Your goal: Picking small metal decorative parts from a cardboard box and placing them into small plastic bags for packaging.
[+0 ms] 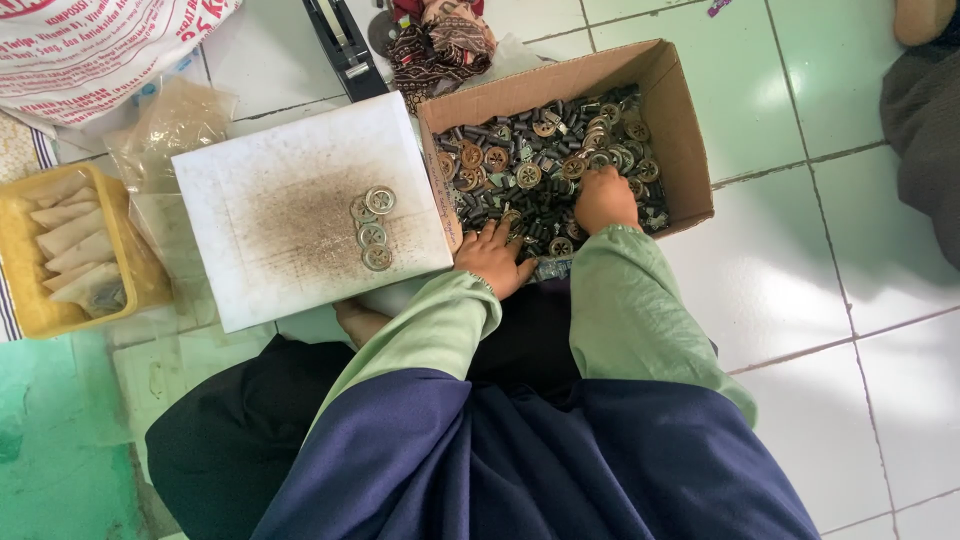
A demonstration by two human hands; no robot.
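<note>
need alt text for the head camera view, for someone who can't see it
Seen from above, a seated person has both hands, left hand and right hand, in a cardboard box of small metal wheels and dark parts. Left of it, a white board holds a few wheels; a yellow tray sits farther left.

**Box of small metal parts on the floor**

An open brown cardboard box (668, 95) sits on the pale tiled floor, flaps up, turned at a slight angle. It holds a loose heap of small parts (520, 150): dark, short cylindrical pieces mixed with round, wheel-like metal discs in dull brass and silver tones. The pieces lie jumbled in every direction, covering the bottom of the box from wall to wall.
</note>
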